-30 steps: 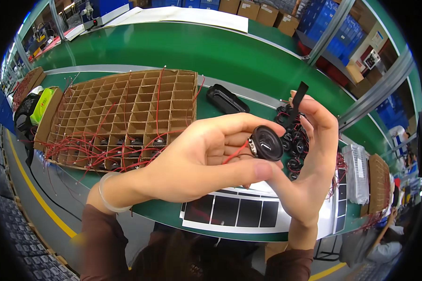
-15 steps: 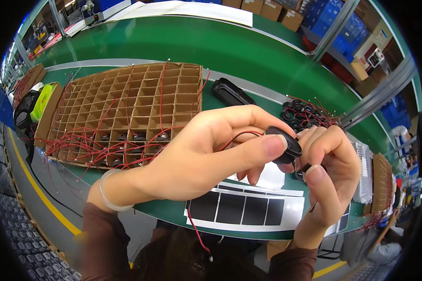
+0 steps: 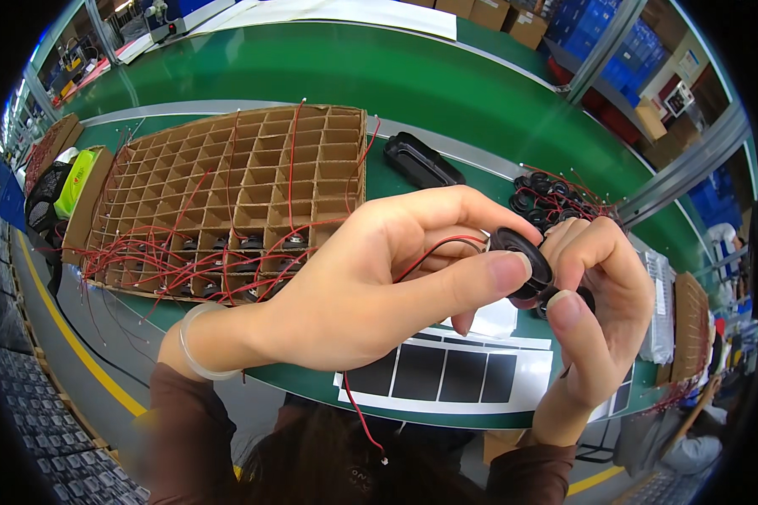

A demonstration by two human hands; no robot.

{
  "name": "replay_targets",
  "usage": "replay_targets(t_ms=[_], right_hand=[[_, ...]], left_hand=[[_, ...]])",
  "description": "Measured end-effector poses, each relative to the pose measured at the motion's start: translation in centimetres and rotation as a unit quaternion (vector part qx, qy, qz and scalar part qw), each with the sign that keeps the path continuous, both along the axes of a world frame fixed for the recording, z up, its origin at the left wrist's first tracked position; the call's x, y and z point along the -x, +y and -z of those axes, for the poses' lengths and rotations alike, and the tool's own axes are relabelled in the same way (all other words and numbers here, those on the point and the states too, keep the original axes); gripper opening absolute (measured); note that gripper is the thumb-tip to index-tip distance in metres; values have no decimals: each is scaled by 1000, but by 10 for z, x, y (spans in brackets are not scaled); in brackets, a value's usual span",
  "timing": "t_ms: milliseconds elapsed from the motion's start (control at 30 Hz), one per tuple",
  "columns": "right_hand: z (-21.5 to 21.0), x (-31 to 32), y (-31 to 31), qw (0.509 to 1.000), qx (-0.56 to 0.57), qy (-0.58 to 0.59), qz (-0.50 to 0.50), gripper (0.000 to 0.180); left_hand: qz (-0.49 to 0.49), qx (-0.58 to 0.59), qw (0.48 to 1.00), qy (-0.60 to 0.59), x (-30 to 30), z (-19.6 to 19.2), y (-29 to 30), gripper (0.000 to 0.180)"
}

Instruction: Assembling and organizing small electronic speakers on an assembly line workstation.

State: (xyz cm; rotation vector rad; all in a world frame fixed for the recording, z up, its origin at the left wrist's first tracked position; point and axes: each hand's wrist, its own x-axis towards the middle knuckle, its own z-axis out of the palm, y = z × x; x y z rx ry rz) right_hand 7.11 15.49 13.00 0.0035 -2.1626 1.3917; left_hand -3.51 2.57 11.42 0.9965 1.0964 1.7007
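My left hand (image 3: 379, 295) grips a round black speaker (image 3: 526, 257) between thumb and fingers. Its red and black wires run back through the palm, and a red wire with a small white plug hangs below the wrist. Close by on the right, my right hand (image 3: 602, 286) is curled in a pinch, its fingertips near the speaker's rim. A small dark piece (image 3: 583, 298) shows at its thumb and finger; the fingers partly hide it, and its kind is unclear. Under my hands lies a white sheet with black rectangular pads (image 3: 417, 373).
A cardboard divider box (image 3: 253, 160) holds wired speakers in its near cells. A black plastic tray (image 3: 423, 160) lies beyond my hands, with a heap of wired speakers (image 3: 556, 192) to its right. Clear plastic trays (image 3: 659, 307) stand at the right. The green conveyor (image 3: 328, 71) runs behind.
Both hands have shifted slightly right with the speaker still in my left hand. The speaker's face is tilted a little more upright.
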Motion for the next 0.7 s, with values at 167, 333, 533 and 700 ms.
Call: replay_targets(t_ms=[167,333,533,700], right_hand=[[-1,0,-1,1000,-15,-11,-3,20],[0,-2,-1,1000,-6,2,3,20],[1,-1,0,999,-38,16,1,19],[1,-1,1,998,-54,17,3,19]], left_hand=[[1,-1,1000,6,-1,-1,-1,36],[4,9,1000,6,1,-2,1,36],[5,7,1000,-9,-1,0,-2,35],[20,-1,1000,-14,1,1,-1,34]])
